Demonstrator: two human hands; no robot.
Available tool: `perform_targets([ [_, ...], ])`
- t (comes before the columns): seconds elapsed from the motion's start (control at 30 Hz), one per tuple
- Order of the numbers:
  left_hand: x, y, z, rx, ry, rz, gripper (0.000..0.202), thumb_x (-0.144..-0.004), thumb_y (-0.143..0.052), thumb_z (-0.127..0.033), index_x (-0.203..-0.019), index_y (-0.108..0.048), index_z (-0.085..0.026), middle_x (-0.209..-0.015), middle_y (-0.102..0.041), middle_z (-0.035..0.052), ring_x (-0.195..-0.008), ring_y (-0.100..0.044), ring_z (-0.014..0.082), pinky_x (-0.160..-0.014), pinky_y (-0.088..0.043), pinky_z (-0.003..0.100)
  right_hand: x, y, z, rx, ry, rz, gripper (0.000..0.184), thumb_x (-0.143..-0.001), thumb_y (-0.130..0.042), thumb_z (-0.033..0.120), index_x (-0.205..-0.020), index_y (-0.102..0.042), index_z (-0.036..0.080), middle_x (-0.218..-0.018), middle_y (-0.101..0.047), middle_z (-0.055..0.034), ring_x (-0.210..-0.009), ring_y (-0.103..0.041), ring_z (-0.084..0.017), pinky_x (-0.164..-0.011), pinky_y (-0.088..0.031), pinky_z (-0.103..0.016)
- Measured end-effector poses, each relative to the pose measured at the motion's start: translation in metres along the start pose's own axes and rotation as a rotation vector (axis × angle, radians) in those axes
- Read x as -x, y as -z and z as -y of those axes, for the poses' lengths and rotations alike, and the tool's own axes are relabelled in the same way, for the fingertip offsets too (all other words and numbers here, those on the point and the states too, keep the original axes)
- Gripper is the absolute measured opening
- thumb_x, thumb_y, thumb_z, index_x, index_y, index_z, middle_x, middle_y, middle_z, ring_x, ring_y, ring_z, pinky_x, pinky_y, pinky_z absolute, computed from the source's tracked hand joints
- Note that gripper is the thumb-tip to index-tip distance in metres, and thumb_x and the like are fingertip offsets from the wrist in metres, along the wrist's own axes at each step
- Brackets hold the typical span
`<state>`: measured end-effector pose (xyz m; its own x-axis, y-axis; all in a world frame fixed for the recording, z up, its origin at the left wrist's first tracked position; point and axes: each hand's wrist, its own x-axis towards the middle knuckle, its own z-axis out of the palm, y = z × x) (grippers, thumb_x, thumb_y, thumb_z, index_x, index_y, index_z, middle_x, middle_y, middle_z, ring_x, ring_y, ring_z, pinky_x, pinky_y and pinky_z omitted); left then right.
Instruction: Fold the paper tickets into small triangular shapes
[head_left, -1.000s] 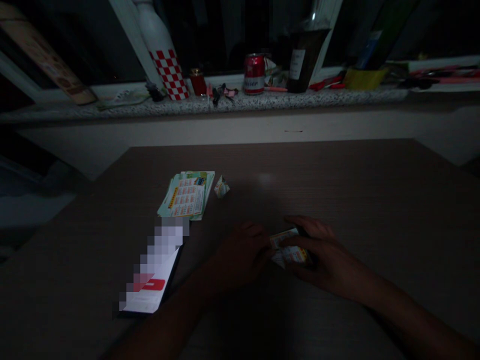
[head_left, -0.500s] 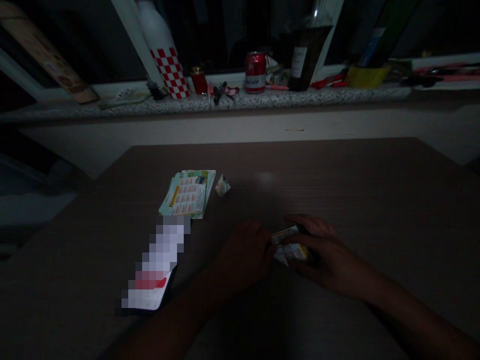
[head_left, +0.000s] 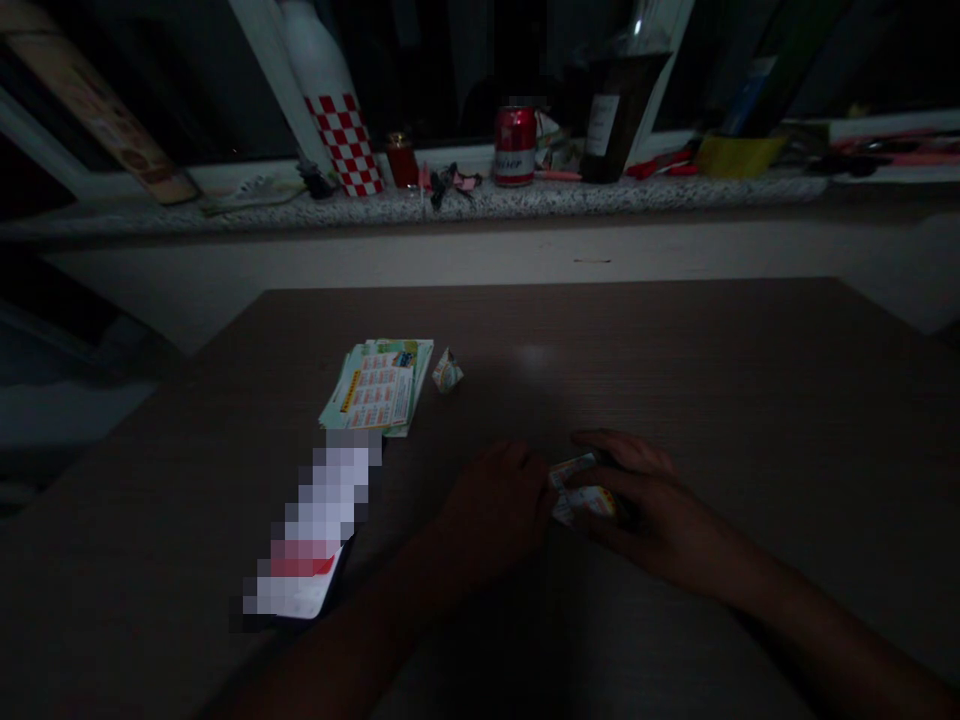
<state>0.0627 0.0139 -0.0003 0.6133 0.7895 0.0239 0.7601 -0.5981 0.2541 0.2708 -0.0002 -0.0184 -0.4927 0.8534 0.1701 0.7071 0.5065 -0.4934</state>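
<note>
Inspecting the scene under poor light, we find both hands working on one small printed paper (head_left: pixel 581 495) that lies low on the table (head_left: pixel 712 370), at about 5 o'clock from the table's middle.

Hands: the right hand (head_left: pixel 637 510) comes in from 4 o'clock. Its fingers are laid across the top of the paper with the thumb along the far edge, closed on it in a light pinch. The left hand (head_left: pixel 491 500) comes in from 7 o'clock. Its fingers are curled and its fingertips meet the paper's left edge. We cannot tell whether it pinches the edge or only presses against it.

Step in hand, in our judgement: the paper is being folded or creased between the two hands, partway through, since it looks doubled over and not flat.

Next move, in our judgement: it calls for one hand to hold the paper steady against the table while the other presses along the fold. In this dimness the edges would have to be aligned mostly by touch.

Surroundings: a stack of printed cards (head_left: pixel 375 390) sits at 10 o'clock from the hands, well apart. A small folded paper piece (head_left: pixel 447 371) lies just beside the stack, at its 3 o'clock. A white sheet (head_left: pixel 307 540) lies at 9 o'clock from the left hand. On the windowsill (head_left: pixel 675 195) at 12 o'clock stand a red can (head_left: pixel 514 146) and a checkered bottle (head_left: pixel 337 120).
</note>
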Motion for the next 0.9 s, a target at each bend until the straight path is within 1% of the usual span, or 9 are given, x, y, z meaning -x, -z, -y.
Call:
perform_targets([
  [0.27,-0.0004,-0.0003,0.0002,-0.013,0.002,-0.002,0.017,-0.093,-0.045,-0.024,-0.090,-0.059,-0.014,-0.092,-0.060,0.0085,-0.085,-0.057,0.0225,-0.077,-0.048,0.038,0.0003,-0.0008,-0.0004,0.022,-0.007,0.012,0.029,-0.082,-0.066,0.032,-0.110,-0.065,0.029,-0.136,-0.050,-0.0074,-0.126,-0.044,-0.030,-0.101,-0.038,-0.052],
  [0.4,-0.0014,-0.0011,0.0003,-0.015,-0.005,-0.015,0.019,-0.094,-0.044,-0.024,-0.092,-0.059,-0.014,-0.092,-0.060,0.0086,-0.087,-0.057,0.0229,-0.080,-0.048,0.038,0.0003,0.0002,0.0011,0.021,-0.009,0.015,0.028,-0.082,-0.065,0.030,-0.111,-0.064,0.028,-0.136,-0.050,-0.0080,-0.127,-0.043,-0.030,-0.102,-0.037,-0.051],
  [0.5,-0.0026,0.0003,-0.0004,-0.023,0.005,0.008,0.017,-0.093,-0.045,-0.023,-0.089,-0.059,-0.014,-0.092,-0.059,0.0088,-0.084,-0.057,0.0224,-0.077,-0.048,0.037,0.0008,-0.0002,0.0010,0.026,-0.005,0.004,0.029,-0.082,-0.066,0.029,-0.111,-0.064,0.028,-0.136,-0.050,-0.0079,-0.126,-0.043,-0.030,-0.102,-0.037,-0.051],
  [0.73,-0.0047,0.0033,-0.0009,-0.020,0.013,0.061,0.018,-0.093,-0.045,-0.025,-0.088,-0.059,-0.014,-0.091,-0.059,0.0083,-0.084,-0.057,0.0220,-0.077,-0.047,0.036,0.0009,-0.0013,0.0022,0.048,0.000,0.003,0.029,-0.082,-0.065,0.028,-0.111,-0.064,0.029,-0.134,-0.050,-0.0075,-0.125,-0.043,-0.028,-0.102,-0.037,-0.049],
  [0.9,-0.0044,0.0012,-0.0008,-0.037,0.027,0.050,0.019,-0.093,-0.044,-0.026,-0.091,-0.060,-0.015,-0.094,-0.060,0.0084,-0.087,-0.057,0.0220,-0.081,-0.046,0.037,0.0005,-0.0012,0.0047,0.049,0.001,-0.002,0.030,-0.082,-0.065,0.026,-0.111,-0.063,0.028,-0.134,-0.051,-0.0081,-0.125,-0.043,-0.029,-0.101,-0.037,-0.049],
])
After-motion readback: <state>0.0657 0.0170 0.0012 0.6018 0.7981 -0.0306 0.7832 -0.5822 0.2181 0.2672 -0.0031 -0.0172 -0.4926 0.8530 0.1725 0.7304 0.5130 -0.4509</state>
